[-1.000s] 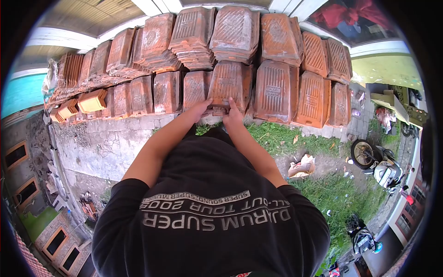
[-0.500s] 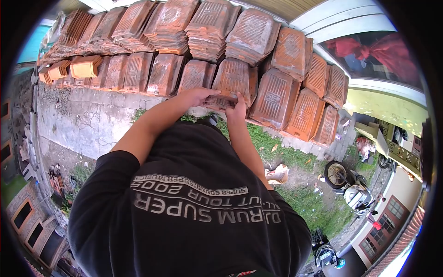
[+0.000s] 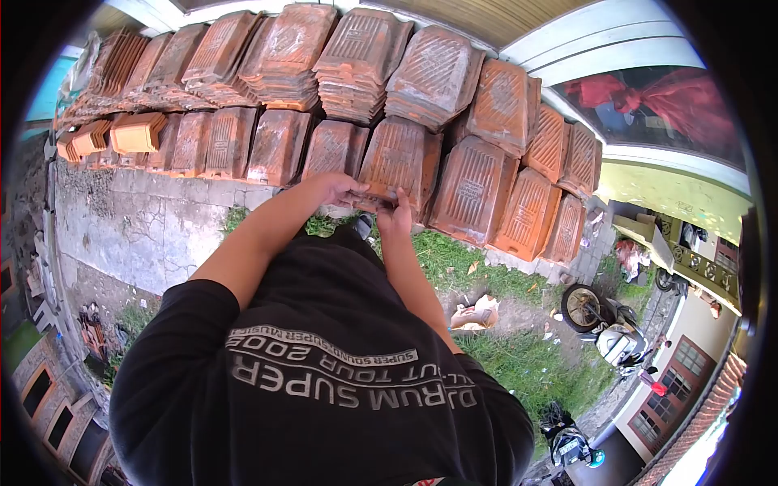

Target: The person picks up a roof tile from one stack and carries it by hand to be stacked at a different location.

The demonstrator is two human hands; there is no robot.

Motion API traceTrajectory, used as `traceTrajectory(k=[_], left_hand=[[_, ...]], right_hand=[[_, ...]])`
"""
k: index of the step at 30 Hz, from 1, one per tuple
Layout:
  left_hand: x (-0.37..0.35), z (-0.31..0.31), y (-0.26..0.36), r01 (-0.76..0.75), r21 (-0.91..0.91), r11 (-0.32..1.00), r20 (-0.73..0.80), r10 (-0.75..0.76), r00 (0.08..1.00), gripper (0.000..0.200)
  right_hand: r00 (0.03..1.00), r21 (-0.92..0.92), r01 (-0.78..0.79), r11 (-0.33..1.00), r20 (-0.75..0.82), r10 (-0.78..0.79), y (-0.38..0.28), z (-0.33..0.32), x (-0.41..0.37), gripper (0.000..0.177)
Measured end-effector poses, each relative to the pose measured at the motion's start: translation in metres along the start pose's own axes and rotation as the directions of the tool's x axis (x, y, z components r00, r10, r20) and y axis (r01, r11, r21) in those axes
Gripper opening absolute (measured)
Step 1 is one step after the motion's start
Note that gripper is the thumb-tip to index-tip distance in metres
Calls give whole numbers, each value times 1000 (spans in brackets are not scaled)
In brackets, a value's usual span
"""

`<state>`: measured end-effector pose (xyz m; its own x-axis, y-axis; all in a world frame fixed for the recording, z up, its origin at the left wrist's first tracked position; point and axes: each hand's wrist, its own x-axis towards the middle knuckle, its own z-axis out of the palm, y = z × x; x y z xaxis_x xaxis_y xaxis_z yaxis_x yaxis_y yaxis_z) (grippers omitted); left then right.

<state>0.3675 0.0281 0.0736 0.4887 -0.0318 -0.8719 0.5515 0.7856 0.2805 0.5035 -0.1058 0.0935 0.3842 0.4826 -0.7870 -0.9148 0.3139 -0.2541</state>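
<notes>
A ridged orange clay roof tile point(image 3: 394, 158) lies on top of a stack leaning in the lower row in front of me. My left hand point(image 3: 344, 189) grips its near left corner, fingers curled at the edge. At the near right corner, my right hand point(image 3: 395, 215) has its thumb up against the front edge and its other fingers bent below. The tile's underside and some of my fingertips are hidden. A darker tile stack point(image 3: 334, 150) stands just left of my hands, and another stack point(image 3: 472, 190) is to the right.
Behind stands an upper row of roof tile stacks point(image 3: 356, 57), along a window wall. Low concrete point(image 3: 121, 219) runs at the left. Grass point(image 3: 442, 259) and a crumpled paper bag point(image 3: 476, 313) lie at the right, with a parked motorcycle point(image 3: 620, 332) farther off.
The view has shifted, so the tile rows sit slightly lower and more to the left. Both hands stay at the front edge of the same tile stack, the right one slightly lower against it.
</notes>
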Motion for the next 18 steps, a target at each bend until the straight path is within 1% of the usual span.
traceTrajectory(k=[2, 5, 6, 7, 8, 9, 10, 12, 13, 15, 17, 18], left_hand=[[7, -5, 1, 28, 25, 999, 10, -28, 1000, 43], [7, -11, 2, 9, 87, 996, 35, -12, 999, 37], [8, -13, 2, 3, 107, 994, 18, -5, 1000, 42], [8, -15, 2, 10, 122, 992, 24, -13, 1000, 42], [9, -14, 1, -25, -49, 999, -2, 25, 1000, 40], [11, -14, -1, -62, -219, 974, -35, 56, 998, 38], [14, -13, -3, -47, -198, 979, -72, 34, 997, 36], [18, -14, -6, -34, -175, 984, -52, 25, 998, 35], [19, -12, -7, -38, -154, 987, -34, 33, 999, 34], [16, -12, -9, -32, -122, 992, -35, 27, 999, 34], [9, -16, -9, -62, -69, 996, 23, 64, 998, 37], [6, -21, -8, -61, -65, 996, 25, 63, 998, 37]], right_hand=[[995, -20, 15, 1000, 97, -13, 5, -5, 0, 24], [993, 24, -17, 1000, 118, 14, 14, -23, 16, 27], [992, 15, -35, 999, 120, 33, 16, -24, 16, 39], [993, 28, -24, 999, 114, 20, 20, -24, 15, 39], [994, 17, 2, 1000, 109, -4, 22, -25, 14, 40], [994, 4, 25, 1000, 103, -25, 25, -24, 15, 41], [995, 11, 30, 1000, 97, -30, 27, -22, 19, 41], [990, -21, 81, 997, 120, -78, 26, -27, 17, 48], [991, -18, 86, 996, 104, -84, 26, -28, 14, 48], [986, -1, 95, 995, 134, -94, 23, -27, 9, 49], [982, 3, 106, 994, 158, -105, 28, -26, -2, 51], [967, 4, 128, 992, 221, -126, 32, -25, -7, 52]])
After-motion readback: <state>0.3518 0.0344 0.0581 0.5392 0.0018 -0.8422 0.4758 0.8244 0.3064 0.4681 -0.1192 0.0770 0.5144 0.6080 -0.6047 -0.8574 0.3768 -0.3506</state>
